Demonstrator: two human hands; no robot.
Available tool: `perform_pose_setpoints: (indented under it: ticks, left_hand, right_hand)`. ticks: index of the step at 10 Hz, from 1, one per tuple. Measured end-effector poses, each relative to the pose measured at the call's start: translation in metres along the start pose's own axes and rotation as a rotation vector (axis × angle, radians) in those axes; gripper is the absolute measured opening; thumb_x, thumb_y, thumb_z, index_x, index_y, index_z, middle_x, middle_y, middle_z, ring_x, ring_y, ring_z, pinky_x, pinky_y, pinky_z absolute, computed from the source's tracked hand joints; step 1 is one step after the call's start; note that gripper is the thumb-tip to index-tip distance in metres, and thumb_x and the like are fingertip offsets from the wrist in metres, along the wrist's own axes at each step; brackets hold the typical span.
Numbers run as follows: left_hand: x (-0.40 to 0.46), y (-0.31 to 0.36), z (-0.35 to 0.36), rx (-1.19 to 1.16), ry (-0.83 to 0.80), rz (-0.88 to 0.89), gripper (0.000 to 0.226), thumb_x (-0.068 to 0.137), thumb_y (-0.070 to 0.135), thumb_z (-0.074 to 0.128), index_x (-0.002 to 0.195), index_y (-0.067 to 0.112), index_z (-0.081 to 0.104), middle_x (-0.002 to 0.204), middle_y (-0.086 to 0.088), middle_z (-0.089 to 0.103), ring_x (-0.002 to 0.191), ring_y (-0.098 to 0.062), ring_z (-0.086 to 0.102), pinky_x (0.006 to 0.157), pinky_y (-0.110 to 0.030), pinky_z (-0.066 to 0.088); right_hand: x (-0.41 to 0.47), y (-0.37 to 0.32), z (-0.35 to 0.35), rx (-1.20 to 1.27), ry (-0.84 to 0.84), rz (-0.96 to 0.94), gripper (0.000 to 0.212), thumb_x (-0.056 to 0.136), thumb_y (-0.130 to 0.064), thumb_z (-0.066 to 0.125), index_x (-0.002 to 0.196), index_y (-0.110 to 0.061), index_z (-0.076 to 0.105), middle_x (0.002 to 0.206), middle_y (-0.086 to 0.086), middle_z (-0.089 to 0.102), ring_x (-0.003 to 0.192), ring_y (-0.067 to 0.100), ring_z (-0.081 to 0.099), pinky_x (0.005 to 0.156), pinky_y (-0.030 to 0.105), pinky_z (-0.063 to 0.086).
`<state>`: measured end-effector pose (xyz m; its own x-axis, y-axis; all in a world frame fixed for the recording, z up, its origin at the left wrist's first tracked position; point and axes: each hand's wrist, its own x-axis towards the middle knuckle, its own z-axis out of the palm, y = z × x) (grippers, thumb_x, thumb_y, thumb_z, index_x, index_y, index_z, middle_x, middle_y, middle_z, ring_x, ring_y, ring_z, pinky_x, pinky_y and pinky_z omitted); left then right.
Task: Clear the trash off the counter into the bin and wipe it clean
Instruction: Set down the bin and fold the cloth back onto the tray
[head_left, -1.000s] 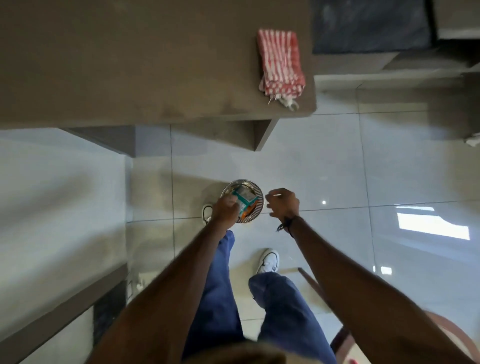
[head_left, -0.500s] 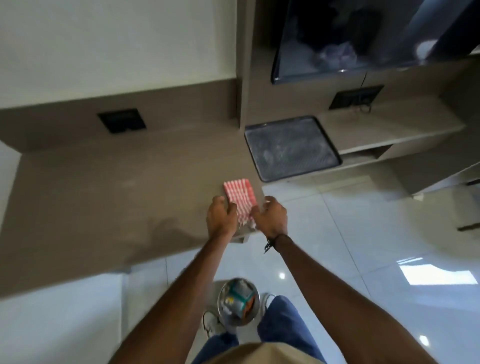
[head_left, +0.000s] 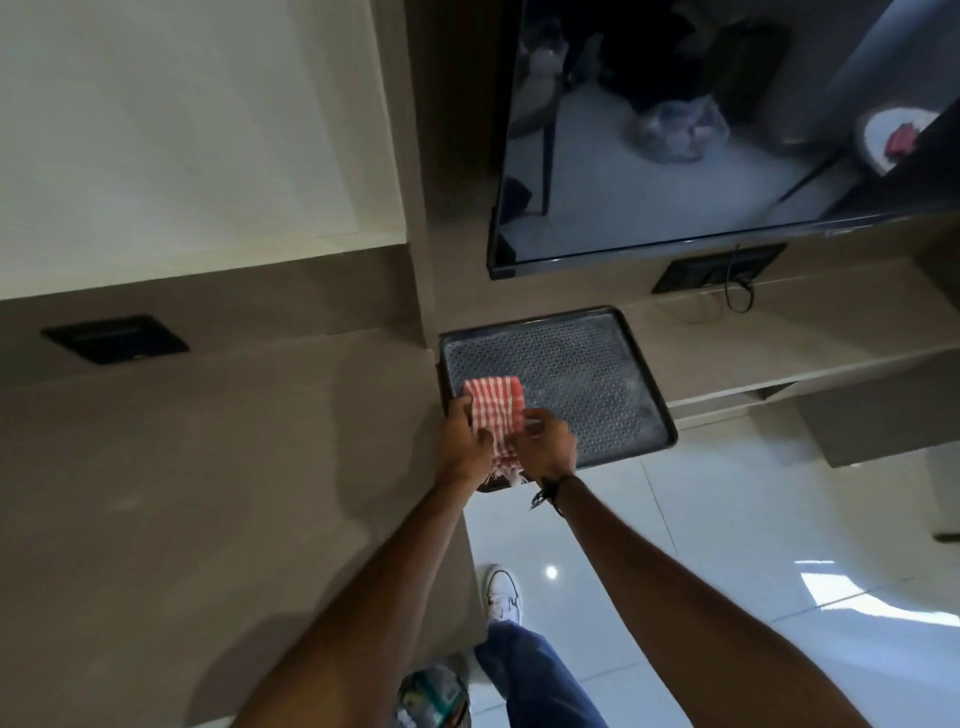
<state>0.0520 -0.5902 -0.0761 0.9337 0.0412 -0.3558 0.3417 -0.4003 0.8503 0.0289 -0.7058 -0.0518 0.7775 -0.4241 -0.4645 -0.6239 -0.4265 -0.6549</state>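
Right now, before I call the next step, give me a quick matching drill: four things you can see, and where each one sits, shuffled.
Things:
1. red checked cloth
2. dark tray
3. bin
4. white shoe

Places:
A. on the glossy floor tiles, right of the counter's edge
B. held between the left hand and right hand
C. at the bottom edge of the view, trash inside
D. on the lower shelf under the dark screen

Pairs: 1-B, 2-D, 3-C, 4-A
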Motion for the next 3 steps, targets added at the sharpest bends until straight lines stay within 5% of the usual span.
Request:
perform_pose_setpoints:
  ticks: [2, 3]
  left_hand:
    - [0.025, -0.004, 0.012, 0.169, -0.057, -0.041, 0.051, 0.083, -0.004, 0.057, 0.133, 0.007, 0.050, 0.120, -0.020, 0.070, 0.107, -0.038, 0.068, 0.094, -0.050, 0.057]
    - [0.022, 0.000, -0.003, 0.145, 0.007, 0.051, 0.038, 0.086, -0.002, 0.056, 0.122, 0.007, 0.057, 0.114, -0.019, 0.071, 0.101, -0.036, 0.069, 0.090, -0.051, 0.059]
  right_hand:
    - [0.040, 0.000, 0.002, -0.081, -0.089, 0.006, 0.040, 0.087, -0.024, 0.066, 0.127, -0.021, 0.066, 0.118, 0.014, 0.074, 0.114, 0.032, 0.068, 0.098, 0.038, 0.052]
    - [0.037, -0.002, -0.010, -0.034, -0.003, -0.026, 0.044, 0.083, -0.026, 0.070, 0.127, -0.019, 0.065, 0.117, 0.011, 0.075, 0.113, 0.031, 0.069, 0.099, 0.040, 0.052]
